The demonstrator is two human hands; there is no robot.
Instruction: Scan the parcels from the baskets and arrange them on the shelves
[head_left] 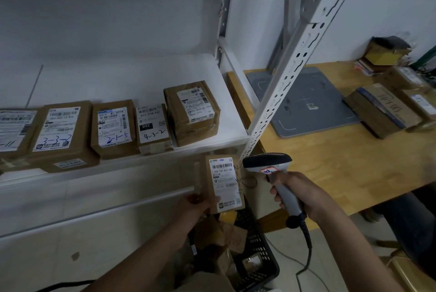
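My left hand [197, 204] grips a small brown parcel [224, 183] by its lower left corner, its white label facing me. Just right of it, my right hand [298, 195] holds a grey and black barcode scanner [267, 164] by the handle, the head pointing left at the parcel's label. Several labelled brown parcels stand in a row on the white shelf [231, 131] above, the rightmost one [192, 114] being the tallest. Below my hands a black basket [262, 251] holds more parcels.
A white perforated shelf upright [283, 84] runs diagonally just above the scanner. To the right, a wooden table [330, 162] carries a grey mat [306, 103] and several boxes [382, 110]. The scanner's cable [306, 258] hangs down to the floor.
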